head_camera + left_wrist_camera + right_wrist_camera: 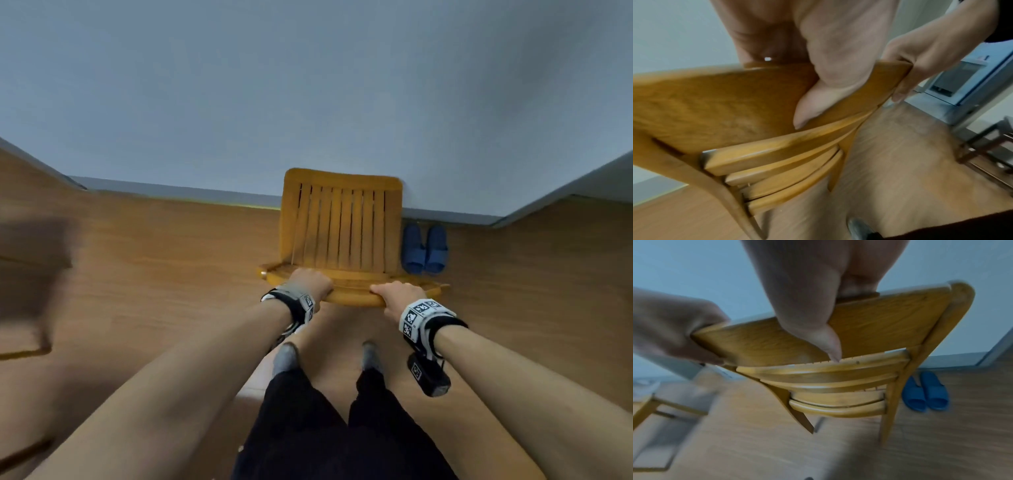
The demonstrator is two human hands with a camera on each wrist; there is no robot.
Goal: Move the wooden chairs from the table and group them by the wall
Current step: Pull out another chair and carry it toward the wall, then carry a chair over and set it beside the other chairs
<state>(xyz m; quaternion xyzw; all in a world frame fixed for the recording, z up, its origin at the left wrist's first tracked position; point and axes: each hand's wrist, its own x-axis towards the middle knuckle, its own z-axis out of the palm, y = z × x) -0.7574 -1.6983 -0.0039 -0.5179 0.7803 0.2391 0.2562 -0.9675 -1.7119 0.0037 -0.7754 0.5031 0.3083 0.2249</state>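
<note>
Left hand (310, 284) and right hand (397, 296) both clenched over top rail of wooden chair (342, 226), thumbs behind. Chair at the wall (308, 85), seat front toward it, blue slippers (424, 248) just beside. Risk, judged: front edge striking wall, or leg catching slippers, if pushed further.

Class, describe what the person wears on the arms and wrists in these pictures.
Both forearms are bare, without sleeves. Each wrist carries a grey and black strap printed with black-and-white square markers: left band, right band. A small black camera box hangs under the right wrist.
</note>
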